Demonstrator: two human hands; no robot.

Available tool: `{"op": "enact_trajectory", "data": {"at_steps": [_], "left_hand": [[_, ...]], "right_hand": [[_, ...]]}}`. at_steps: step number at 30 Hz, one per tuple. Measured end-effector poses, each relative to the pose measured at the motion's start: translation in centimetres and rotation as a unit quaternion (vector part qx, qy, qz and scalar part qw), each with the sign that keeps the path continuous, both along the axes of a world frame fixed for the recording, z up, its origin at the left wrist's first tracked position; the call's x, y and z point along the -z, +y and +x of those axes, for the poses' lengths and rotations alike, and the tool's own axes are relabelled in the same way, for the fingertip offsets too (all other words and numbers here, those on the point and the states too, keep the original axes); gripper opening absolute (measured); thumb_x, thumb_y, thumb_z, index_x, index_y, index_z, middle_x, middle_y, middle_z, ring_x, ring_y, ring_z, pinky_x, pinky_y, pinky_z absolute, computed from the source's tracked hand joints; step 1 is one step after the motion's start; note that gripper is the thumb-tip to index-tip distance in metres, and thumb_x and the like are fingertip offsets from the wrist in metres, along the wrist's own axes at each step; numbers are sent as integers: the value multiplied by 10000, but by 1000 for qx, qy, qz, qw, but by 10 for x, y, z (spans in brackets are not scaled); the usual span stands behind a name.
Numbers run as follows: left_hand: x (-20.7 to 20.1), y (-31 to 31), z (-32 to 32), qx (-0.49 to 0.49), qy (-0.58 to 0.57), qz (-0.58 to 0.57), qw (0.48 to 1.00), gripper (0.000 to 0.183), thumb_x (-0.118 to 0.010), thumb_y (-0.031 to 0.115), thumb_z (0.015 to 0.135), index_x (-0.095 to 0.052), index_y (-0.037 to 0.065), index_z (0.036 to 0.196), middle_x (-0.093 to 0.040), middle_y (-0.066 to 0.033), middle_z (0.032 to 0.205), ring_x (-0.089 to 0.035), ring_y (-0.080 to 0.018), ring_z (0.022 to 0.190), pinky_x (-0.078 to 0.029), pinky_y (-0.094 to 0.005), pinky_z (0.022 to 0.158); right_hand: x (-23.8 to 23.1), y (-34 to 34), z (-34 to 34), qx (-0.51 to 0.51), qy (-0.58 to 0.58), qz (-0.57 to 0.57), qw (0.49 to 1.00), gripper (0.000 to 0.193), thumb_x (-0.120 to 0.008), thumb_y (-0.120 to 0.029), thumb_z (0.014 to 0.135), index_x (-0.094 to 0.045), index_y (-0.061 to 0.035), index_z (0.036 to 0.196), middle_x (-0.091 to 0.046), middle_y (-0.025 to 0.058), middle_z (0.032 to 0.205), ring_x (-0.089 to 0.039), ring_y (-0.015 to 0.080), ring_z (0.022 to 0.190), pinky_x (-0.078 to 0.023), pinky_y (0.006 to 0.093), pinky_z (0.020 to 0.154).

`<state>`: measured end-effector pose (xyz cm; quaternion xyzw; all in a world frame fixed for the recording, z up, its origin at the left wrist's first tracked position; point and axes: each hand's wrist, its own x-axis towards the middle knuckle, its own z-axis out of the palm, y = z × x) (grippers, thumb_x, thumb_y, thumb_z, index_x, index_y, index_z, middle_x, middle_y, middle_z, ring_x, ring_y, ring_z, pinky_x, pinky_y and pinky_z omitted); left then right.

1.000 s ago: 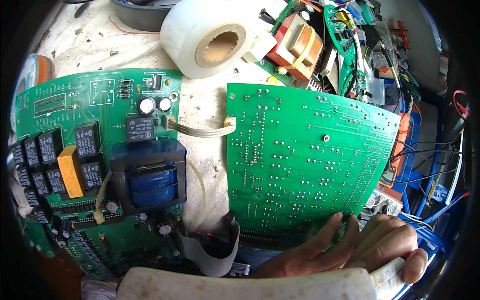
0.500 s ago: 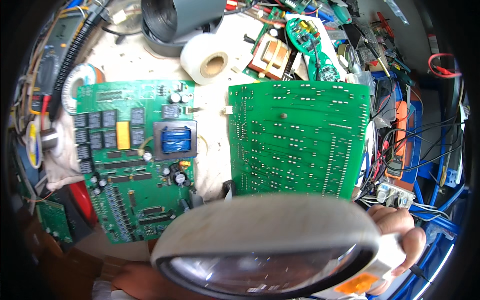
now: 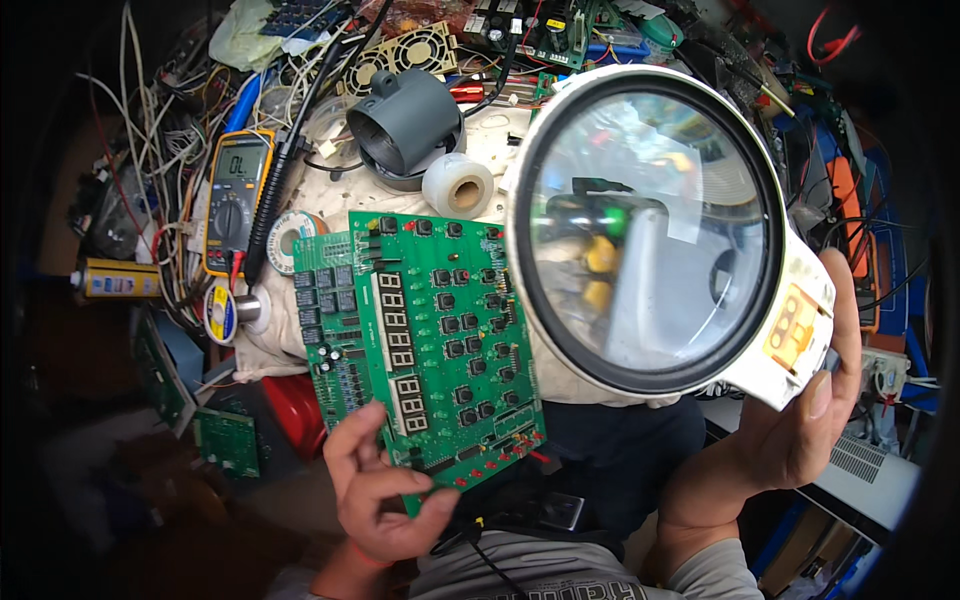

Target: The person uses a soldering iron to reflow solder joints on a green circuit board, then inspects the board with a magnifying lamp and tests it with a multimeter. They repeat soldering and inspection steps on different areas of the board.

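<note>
My left hand (image 3: 385, 495) grips the lower left corner of a green circuit board (image 3: 445, 370) with its thumb and fingers. That board faces up, with white digit displays, black push buttons and red LEDs. Beneath it, partly hidden, lies a second circuit board (image 3: 322, 300) with black relays along its left side. My right hand (image 3: 815, 420) is at the handle end of a large round magnifying lamp (image 3: 545, 330), fingers along the outer side and thumb near the edge. The lamp stands upright right of the boards, and a blurred scene shows through its lens.
A yellow multimeter (image 3: 237, 200), a solder wire spool (image 3: 290, 243), a grey cup-shaped housing (image 3: 410, 120) and a clear tape roll (image 3: 457, 186) stand behind the boards. Tangled wires (image 3: 170, 170) crowd the far left. Below left are a red object (image 3: 297, 415) and a small green board (image 3: 227, 442).
The magnifying lamp has swung up from the lower edge to the right. The board that lay solder side up at right now lies component side up over the relay board, with my left hand on it.
</note>
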<state>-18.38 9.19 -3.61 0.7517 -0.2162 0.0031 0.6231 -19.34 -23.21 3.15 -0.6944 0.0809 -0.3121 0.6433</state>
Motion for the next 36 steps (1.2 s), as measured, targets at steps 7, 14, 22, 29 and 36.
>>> {"op": "enact_trajectory", "data": {"at_steps": [7, 14, 22, 29, 36], "left_hand": [[8, 0, -4, -111, 244, -243, 932, 1026, -703, -70, 856, -59, 48, 1646, -248, -288, 1645, -443, -336, 1444, -392, -456, 1177], [13, 14, -11, -147, 370, -317, 861, 943, -653, -87, 875, -144, 76, 1652, -364, -223, 1615, -454, -341, 1436, -386, -494, 1193], [13, 1, -11, -224, 416, -351, 808, 961, -644, -51, 827, -174, 87, 1654, -390, -166, 1612, -456, -341, 1434, -381, -519, 1197], [24, 10, -7, -218, 392, -346, 824, 1067, -628, -87, 717, -174, 110, 1663, -440, -151, 1581, -482, -335, 1416, -397, -515, 1188], [38, 25, -20, -221, 380, -365, 821, 1068, -597, -129, 703, -184, 104, 1659, -452, -151, 1571, -487, -350, 1409, -399, -516, 1186]], "right_hand": [[9, 6, 6, -20, 2, 40, 999, 891, -660, -312, 952, -218, 188, 1544, -369, 346, 1570, -516, 368, 1400, -428, 438, 1174], [17, 18, 1, 19, 100, 111, 989, 937, -914, -444, 680, -565, 118, 1345, -662, 257, 1250, -680, 301, 1126, -507, 419, 1039], [27, 48, 6, -148, 17, 77, 986, 324, -678, -290, 973, -521, -40, 1107, -616, 172, 888, -580, 241, 652, -468, 339, 585], [27, 33, 11, -299, 9, -42, 953, 372, -664, -265, 990, -477, -66, 1243, -621, 193, 918, -590, 238, 638, -491, 325, 551], [23, 36, 27, -337, 13, -87, 937, 456, -650, -240, 1007, -432, -92, 1379, -625, 214, 948, -600, 235, 623, -515, 311, 517]]}}
